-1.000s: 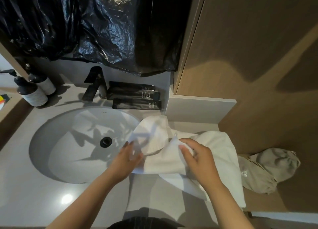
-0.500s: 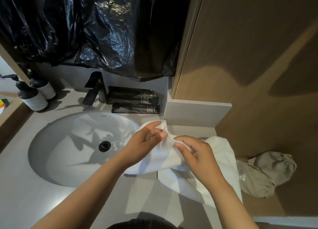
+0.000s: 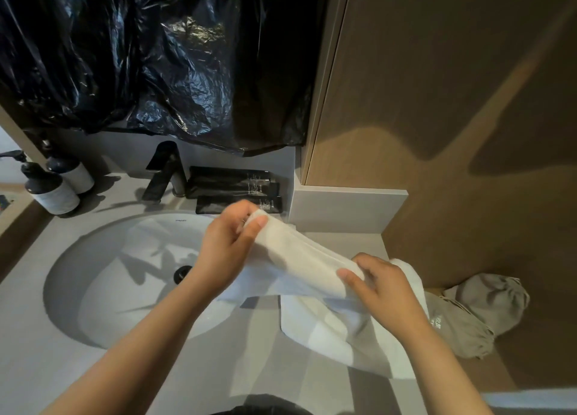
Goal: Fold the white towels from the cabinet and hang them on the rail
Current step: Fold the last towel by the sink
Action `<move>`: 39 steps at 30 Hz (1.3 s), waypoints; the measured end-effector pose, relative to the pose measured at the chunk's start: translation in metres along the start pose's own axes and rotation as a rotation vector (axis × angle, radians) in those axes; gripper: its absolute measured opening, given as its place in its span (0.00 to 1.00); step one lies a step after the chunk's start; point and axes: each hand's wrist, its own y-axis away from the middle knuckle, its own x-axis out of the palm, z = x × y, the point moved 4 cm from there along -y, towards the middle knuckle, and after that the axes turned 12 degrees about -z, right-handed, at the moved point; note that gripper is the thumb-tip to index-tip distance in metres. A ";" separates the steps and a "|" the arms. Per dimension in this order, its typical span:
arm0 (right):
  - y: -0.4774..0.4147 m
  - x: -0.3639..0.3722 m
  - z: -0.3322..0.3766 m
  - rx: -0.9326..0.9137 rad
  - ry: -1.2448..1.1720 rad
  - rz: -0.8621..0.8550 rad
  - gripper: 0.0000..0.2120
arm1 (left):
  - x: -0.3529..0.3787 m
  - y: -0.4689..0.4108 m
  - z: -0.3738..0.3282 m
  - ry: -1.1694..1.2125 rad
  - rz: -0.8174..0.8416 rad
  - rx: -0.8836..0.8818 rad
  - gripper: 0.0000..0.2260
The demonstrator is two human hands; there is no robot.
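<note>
A grey bench (image 3: 46, 364) with a sunken sink (image 3: 103, 290) lies below. The left hand (image 3: 226, 249) pinches the white towel (image 3: 299, 268) at its far end, fingers (image 3: 260, 222) closed; the right hand (image 3: 385, 286) grips the near end. Between the 2 hands the towel's long axis slants from far-left to near-right, its remainder draped on the bench under the right fingers.

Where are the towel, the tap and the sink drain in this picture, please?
towel (image 3: 299, 268): head view, on the raised span between the hands.
tap (image 3: 162, 171): head view, on its black body.
drain (image 3: 181, 272): head view, on its visible dark ring.
</note>
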 end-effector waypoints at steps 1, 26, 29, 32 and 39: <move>0.000 -0.005 -0.008 -0.008 0.046 -0.002 0.13 | -0.004 -0.005 0.000 -0.022 -0.040 0.018 0.09; -0.160 -0.170 0.127 -0.317 0.191 -0.643 0.10 | -0.078 -0.122 -0.127 0.053 -0.569 0.357 0.06; -0.165 -0.177 0.132 -0.338 0.231 -0.696 0.13 | -0.081 -0.129 -0.134 0.063 -0.597 0.367 0.06; -0.163 -0.170 0.121 -0.357 0.220 -0.598 0.13 | -0.082 -0.133 -0.132 0.085 -0.607 0.357 0.07; -0.125 -0.124 0.041 -0.172 0.151 -0.356 0.24 | -0.077 -0.135 -0.103 -0.023 -0.552 0.309 0.07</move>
